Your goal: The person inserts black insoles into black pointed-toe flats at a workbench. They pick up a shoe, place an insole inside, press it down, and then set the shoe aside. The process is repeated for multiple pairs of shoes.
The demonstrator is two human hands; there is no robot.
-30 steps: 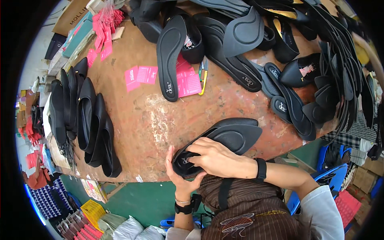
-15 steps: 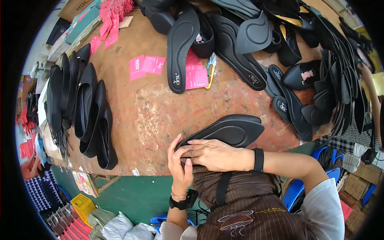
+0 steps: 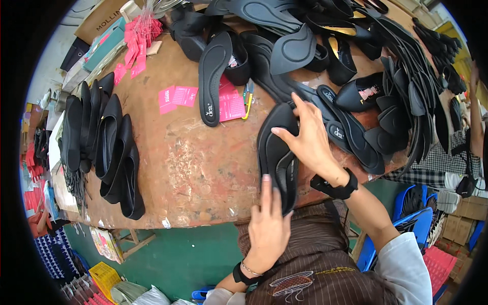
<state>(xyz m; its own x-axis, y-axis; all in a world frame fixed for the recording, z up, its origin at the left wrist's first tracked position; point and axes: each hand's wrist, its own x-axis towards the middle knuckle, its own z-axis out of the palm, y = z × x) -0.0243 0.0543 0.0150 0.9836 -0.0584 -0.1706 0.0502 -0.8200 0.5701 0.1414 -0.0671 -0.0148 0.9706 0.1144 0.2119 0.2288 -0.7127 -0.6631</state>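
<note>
A black padded insole (image 3: 277,121) points away from me at the near table edge, with another black layer along its right side. I cannot tell whether they are separate insoles or parts of one shoe. My left hand (image 3: 268,229) grips its near end, index finger stretched along the top, the other fingers slightly blurred. Over the far right side, my right hand (image 3: 312,140) has its thumb on the insole and its fingers spread past the edge. Just beyond lie a pair of black insoles (image 3: 351,127) and a black shoe (image 3: 362,94).
Black pumps (image 3: 122,162) stand in rows at the left of the table (image 3: 178,152). Pink cards (image 3: 178,97), an upright insole (image 3: 213,81) and a yellow-handled cutting tool (image 3: 248,99) lie ahead. Black strips and shoe parts (image 3: 427,101) hang over the right side.
The insole has turned from lying crosswise to pointing away from me. My right hand has left the heel end and moved to the far end; my left hand has shifted right with the near end.
</note>
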